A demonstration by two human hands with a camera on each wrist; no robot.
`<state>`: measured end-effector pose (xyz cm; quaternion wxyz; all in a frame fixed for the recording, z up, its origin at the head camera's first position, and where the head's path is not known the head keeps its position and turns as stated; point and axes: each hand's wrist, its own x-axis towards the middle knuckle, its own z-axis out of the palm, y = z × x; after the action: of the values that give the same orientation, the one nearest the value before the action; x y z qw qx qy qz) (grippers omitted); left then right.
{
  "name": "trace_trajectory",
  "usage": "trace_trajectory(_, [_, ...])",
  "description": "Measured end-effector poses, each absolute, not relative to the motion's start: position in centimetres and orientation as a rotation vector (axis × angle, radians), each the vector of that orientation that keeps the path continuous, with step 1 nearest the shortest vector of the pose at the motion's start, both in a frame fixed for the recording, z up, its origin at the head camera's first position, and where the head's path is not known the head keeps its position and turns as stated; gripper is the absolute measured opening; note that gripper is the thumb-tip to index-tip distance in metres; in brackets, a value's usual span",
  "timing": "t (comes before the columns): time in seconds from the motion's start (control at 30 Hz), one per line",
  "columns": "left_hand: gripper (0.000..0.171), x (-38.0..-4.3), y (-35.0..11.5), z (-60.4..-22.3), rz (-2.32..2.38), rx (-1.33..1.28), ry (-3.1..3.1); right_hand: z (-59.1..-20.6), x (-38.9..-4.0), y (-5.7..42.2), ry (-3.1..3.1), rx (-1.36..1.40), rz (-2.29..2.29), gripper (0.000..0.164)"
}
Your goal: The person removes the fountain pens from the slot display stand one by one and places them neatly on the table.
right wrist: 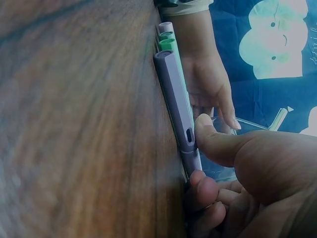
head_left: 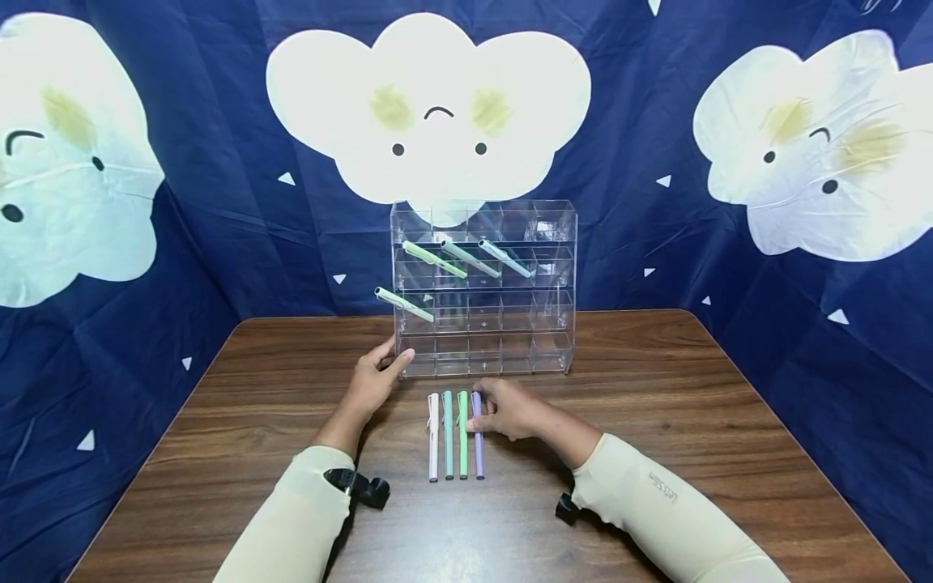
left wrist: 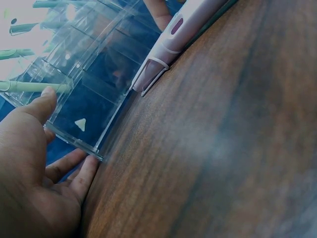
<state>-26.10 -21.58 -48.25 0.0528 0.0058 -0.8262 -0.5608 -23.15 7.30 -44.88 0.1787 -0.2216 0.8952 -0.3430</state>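
Note:
My left hand [head_left: 370, 387] grips the lower left corner of a clear acrylic rack [head_left: 484, 333], thumb in front and fingers around its side. On the table before the rack, a row of capped pens lies side by side: a pale pink-white pen [head_left: 433, 441], a teal pen [head_left: 448, 441], a green pen [head_left: 462, 441] and a purple pen [head_left: 479, 463]. With thumb and fingertips, my right hand [head_left: 513, 409] pinches the purple pen near its clip end. In the right wrist view, the purple pen [right wrist: 173, 94] lies along the tabletop, nearest the camera.
Leaning in the rack's upper row are a light green pen [head_left: 435, 260], a grey-green pen [head_left: 470, 259] and a pale blue pen [head_left: 505, 259]. A pale green pen [head_left: 405, 305] sits lower at the left, sticking out past the side. Behind the wooden table [head_left: 641, 380] hangs a blue cloud-print cloth [head_left: 627, 162].

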Motion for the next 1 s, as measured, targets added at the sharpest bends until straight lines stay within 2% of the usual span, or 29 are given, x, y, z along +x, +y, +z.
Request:
trace_trajectory(0.6, [0.065, -26.2, -21.5, -48.4, -1.72, 0.019, -2.49, -44.9, -23.4, 7.4, 2.501, -0.627, -0.998, 0.081])
trace_trajectory(1.0, [0.065, -26.3, -21.5, -48.5, -1.715, 0.017, -2.484, -42.6, -23.6, 7.2, 2.515, -0.618, -1.044, 0.076])
